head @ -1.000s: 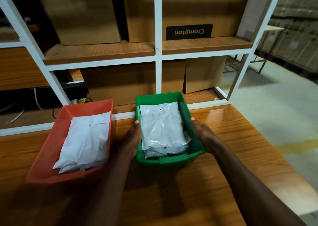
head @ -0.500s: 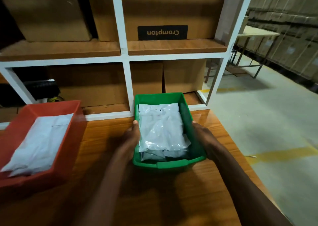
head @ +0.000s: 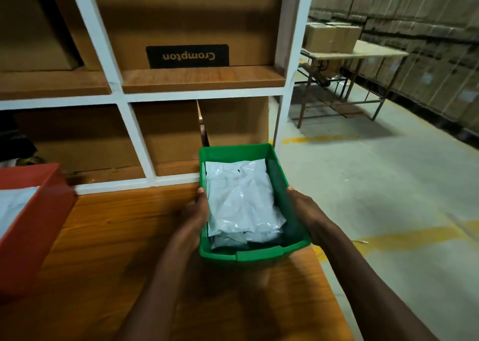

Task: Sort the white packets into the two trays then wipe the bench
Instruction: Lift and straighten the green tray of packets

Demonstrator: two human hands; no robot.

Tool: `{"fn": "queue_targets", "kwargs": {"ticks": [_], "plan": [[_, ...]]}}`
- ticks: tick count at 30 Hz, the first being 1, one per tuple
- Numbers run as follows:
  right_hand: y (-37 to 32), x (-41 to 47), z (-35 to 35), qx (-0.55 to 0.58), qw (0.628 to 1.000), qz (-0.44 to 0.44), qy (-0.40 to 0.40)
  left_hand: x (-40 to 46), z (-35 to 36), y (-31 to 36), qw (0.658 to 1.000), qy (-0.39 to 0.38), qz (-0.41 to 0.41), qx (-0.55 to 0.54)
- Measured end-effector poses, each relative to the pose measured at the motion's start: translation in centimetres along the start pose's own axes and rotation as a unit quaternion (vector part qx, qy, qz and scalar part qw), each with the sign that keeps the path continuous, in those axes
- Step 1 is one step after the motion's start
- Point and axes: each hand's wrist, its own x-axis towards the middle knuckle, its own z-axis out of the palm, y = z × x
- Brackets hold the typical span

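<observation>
Both my hands grip the green tray (head: 255,253): left hand (head: 193,217) curled round its left wall with the thumb over the rim, right hand (head: 307,215) wrapped on the right wall, fingers mostly hidden behind the plastic. White packets (head: 239,202) lie stacked inside it, filling the left and middle, with a bare strip of tray floor along the right wall. Change over the last second: the green tray was just right of the red tray (head: 33,226), almost touching; now they are well apart, and the green tray is at the right end of the bench (head: 124,237), its right side out over the bench edge and the floor. The red tray sits far left of the green tray, cut off by the frame edge, with packets in it too. No loose packets show on the wood between them, so sorting looks finished to me, and I judge this shift is clearing bench surface for wiping. Risk: the green tray overhangs the edge, so it could tip if set down here. No cloth is in view yet.
</observation>
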Motion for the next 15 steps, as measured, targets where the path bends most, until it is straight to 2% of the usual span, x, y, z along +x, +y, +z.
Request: {"fn": "queue_targets", "kwargs": {"ticks": [7, 15], "plan": [[0.2, 0.7, -2.5, 0.030, 1.000, 0.008, 0.007, 0.2, 2.9, 0.2, 0.999, -0.021, 0.022, 0.014], [0.0, 1.7, -3.5, 0.019, 1.000, 0.024, 0.002, 0.4, 4.3, -0.3, 0.998, -0.007, 0.042, 0.048]]}}
